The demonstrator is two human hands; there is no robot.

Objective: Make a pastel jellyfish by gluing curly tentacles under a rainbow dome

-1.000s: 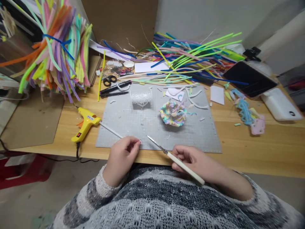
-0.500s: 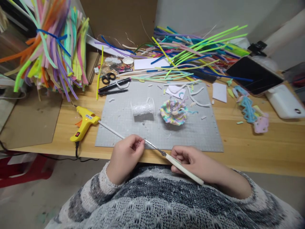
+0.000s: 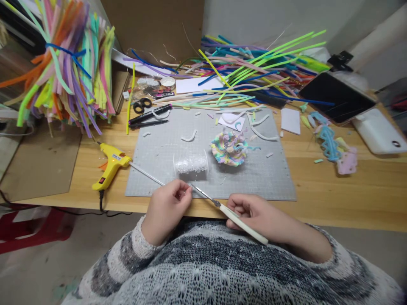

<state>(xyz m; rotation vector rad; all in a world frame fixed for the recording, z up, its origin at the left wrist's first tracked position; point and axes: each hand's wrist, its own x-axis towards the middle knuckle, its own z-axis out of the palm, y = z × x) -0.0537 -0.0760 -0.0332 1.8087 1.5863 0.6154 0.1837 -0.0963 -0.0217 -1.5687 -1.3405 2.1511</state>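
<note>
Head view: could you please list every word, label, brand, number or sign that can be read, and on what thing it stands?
"OK": on the dark strip beside the black-handled scissors; any further letters are unclear.
Yellow glue gun: pale label, too blurred to read.
White case: dark mark, too small to read.
White-handled scissors in the right hand: no text visible.

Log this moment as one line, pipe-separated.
left hand: pinched, contents unclear | right hand: holding white-handled scissors, tip beside left hand | gray cutting mat: clear bead spool, ruffled pastel ornament
</note>
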